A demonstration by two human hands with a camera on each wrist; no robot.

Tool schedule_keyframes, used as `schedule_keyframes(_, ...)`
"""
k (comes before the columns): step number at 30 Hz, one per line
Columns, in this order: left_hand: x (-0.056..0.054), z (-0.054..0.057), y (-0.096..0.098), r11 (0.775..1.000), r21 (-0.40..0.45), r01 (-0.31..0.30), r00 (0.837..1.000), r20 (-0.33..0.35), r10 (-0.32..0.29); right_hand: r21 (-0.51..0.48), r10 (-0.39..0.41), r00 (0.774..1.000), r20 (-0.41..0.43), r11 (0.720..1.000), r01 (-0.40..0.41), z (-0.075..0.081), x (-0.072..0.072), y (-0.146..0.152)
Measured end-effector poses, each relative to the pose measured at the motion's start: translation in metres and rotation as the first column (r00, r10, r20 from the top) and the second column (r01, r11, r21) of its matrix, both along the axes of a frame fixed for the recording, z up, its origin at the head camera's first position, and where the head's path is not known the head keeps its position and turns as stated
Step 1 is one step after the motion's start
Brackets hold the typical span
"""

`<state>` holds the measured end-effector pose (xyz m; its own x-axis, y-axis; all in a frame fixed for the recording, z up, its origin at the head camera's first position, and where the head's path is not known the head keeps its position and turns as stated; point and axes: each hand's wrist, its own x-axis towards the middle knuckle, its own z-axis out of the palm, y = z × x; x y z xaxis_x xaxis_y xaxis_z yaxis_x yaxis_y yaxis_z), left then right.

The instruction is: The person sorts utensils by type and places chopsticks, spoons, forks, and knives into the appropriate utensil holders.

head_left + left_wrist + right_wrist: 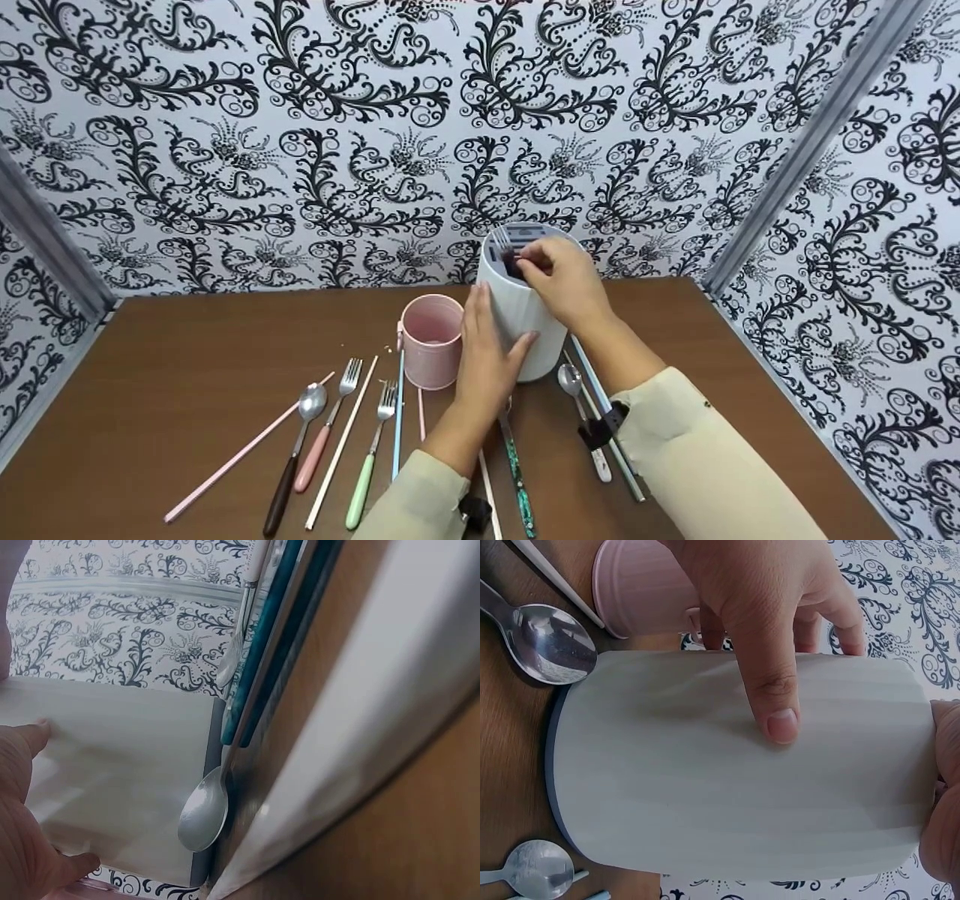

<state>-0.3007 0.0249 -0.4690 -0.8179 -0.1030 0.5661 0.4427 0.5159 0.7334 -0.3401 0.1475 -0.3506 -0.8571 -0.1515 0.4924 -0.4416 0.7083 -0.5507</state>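
Observation:
A white utensil holder (546, 351) with a grey slotted top stands upright at the back of the table. My left hand (486, 367) rests on its side, fingers straight and thumb spread across the front, as the right wrist view also shows. At the top, my right hand (568, 283) pinches a fork (501, 238) whose tines point up by the front-left slot. The fork's lower part is hidden by the fingers and the holder. Close beside my left hand stands a pink cup (432, 367). A spoon (204, 816) lies in front of the holder's base.
On the brown table (195, 375), left of the cup, lie a pink chopstick (232, 461), a dark-handled spoon (311, 403), a pink-handled fork (313, 457) and a green-handled fork (361, 487). Another spoon (570, 380) and several sticks lie to the right. Patterned walls (360, 150) enclose the table.

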Motion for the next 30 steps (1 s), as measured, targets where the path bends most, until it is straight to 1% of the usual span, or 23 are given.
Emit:
schedule_keyframes(5, 0.0, 0.0, 0.0, 1.0, 0.001, -0.001, 1.0, 0.007, 0.001, -0.044, 0.033, 0.999, 0.022, 0.999, -0.032, 0.001, 0.001, 0.004)
schedule_keyframes(10, -0.001, 0.0, 0.0, 1.0, 0.004, -0.004, 1.0, 0.009, 0.004, -0.077, 0.059, 0.998, 0.008, 0.995, -0.059, 0.001, 0.004, 0.01)
schedule_keyframes(14, -0.001, -0.001, 0.0, 1.0, 0.002, -0.005, 1.0, 0.013, 0.005, -0.035, 0.049, 0.998, -0.045, 0.998, -0.051, 0.0, 0.009, 0.016)
schedule_keyframes(16, 0.0, -0.001, 0.0, 1.0, -0.001, -0.006, 1.0, 0.016, 0.006, -0.012, 0.031, 0.996, -0.084, 0.999, -0.032, -0.001, 0.013, 0.019)
schedule_keyframes(18, 0.0, -0.001, 0.0, 1.0, -0.005, -0.009, 1.0, 0.015, 0.009, -0.011, 0.01, 0.992, -0.129, 1.0, -0.012, -0.002, 0.017, 0.023)
schedule_keyframes(21, 0.0, -0.001, 0.0, 1.0, -0.01, -0.012, 1.0, 0.009, 0.012, -0.063, -0.015, 0.985, -0.173, 0.998, 0.004, -0.004, 0.023, 0.029)
schedule_keyframes(23, -0.001, -0.002, 0.0, 1.0, -0.013, -0.012, 1.0, 0.001, 0.012, -0.121, -0.025, 0.981, -0.19, 0.993, 0.002, -0.005, 0.028, 0.033)
schedule_keyframes(27, -0.002, -0.002, 0.0, 1.0, -0.009, -0.004, 1.0, -0.004, 0.004, -0.246, -0.034, 0.982, -0.188, 0.969, -0.013, -0.012, 0.037, 0.041)
schedule_keyframes(30, -0.002, -0.003, 0.0, 1.0, -0.005, 0.0, 1.0, -0.004, 0.0, -0.308, -0.041, 0.983, -0.181, 0.951, -0.017, -0.019, 0.042, 0.046)
